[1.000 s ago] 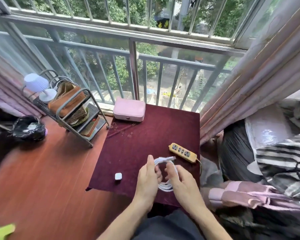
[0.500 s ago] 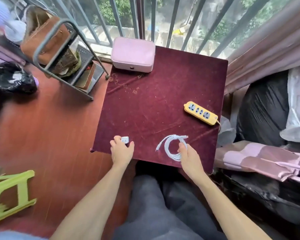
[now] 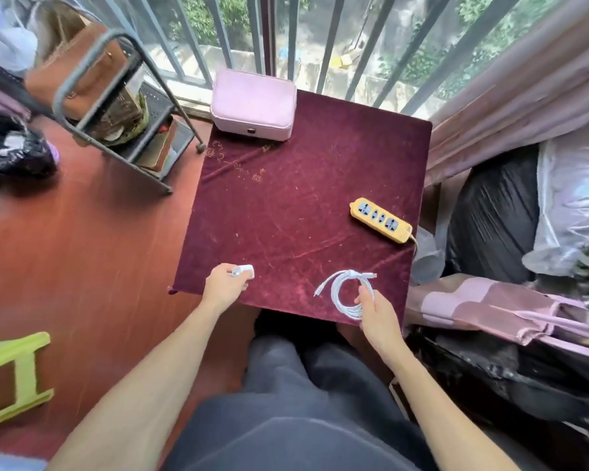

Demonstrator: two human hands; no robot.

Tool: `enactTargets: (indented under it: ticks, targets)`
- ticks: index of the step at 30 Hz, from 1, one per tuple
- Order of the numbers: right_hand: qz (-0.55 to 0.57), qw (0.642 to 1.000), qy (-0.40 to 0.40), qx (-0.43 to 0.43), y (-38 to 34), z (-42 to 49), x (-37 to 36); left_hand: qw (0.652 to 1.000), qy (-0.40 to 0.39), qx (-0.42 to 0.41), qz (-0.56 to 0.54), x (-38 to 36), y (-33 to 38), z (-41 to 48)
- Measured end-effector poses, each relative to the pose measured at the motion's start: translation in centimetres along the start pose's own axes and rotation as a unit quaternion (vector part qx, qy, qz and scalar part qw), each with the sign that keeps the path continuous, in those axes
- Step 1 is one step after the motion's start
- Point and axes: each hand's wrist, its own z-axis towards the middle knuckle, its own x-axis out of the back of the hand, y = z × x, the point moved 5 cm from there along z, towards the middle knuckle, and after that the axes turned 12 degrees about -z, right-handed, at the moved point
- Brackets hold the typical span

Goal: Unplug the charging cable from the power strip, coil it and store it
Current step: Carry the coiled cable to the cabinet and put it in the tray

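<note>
White cable (image 3: 346, 294), coiled, sits at the counter's (image 3: 303, 198) near edge, the right hand (image 3: 376, 311) pinching its loops in its fingers. The left hand (image 3: 223, 283) grips the plug (image 3: 245, 269). The strip (image 3: 381, 220) is bare, well apart. Best hold the loops tight and carry both to the pink case (image 3: 254, 103). Against half a second back, the plug is now lifted and the right hand's grip on the coil is firmer.

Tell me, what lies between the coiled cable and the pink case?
In the head view, only bare maroon cloth lies between the coiled cable and the pink case.
</note>
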Motion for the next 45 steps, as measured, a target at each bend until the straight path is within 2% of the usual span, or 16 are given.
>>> enactTargets:
  ticks: [3, 7, 12, 18, 23, 31, 34, 39, 45]
  targets:
    - [0.015, 1.000, -0.007, 0.021, -1.1, -2.2, 2.2, 0.994, -0.032, -0.033, -0.097, 1.3, 2.1, -4.5]
    - [0.035, 0.997, -0.012, 0.068, -1.8, -3.4, 4.2, 0.977, -0.029, -0.066, -0.203, 2.6, 3.0, -10.2]
    - [0.061, 0.990, -0.035, 0.122, -2.9, -3.1, 4.4, 0.938, 0.023, -0.022, -0.345, 2.6, -1.0, -14.9]
    - [0.021, 0.982, -0.096, 0.160, -6.7, -3.0, 1.7, 0.909, 0.107, 0.015, -0.402, 4.8, -7.2, -17.5]
    - [-0.031, 0.964, -0.153, 0.215, -12.9, -4.9, -3.0, 0.878, 0.172, 0.027, -0.447, 9.7, -10.7, -18.3]
    - [-0.118, 0.927, -0.206, 0.290, -25.0, -10.5, -15.6, 0.779, 0.256, 0.044, -0.571, 21.8, -18.0, -18.4]
    - [-0.138, 0.917, -0.214, 0.308, -29.1, -12.8, -19.9, 0.753, 0.278, 0.057, -0.593, 26.9, -21.1, -18.1]
    - [-0.126, 0.910, -0.224, 0.326, -35.6, -15.9, -25.4, 0.750, 0.285, 0.049, -0.594, 34.8, -22.9, -16.0]
    - [-0.135, 0.903, -0.233, 0.335, -42.1, -16.4, -30.3, 0.741, 0.274, 0.033, -0.612, 42.7, -19.5, -12.9]
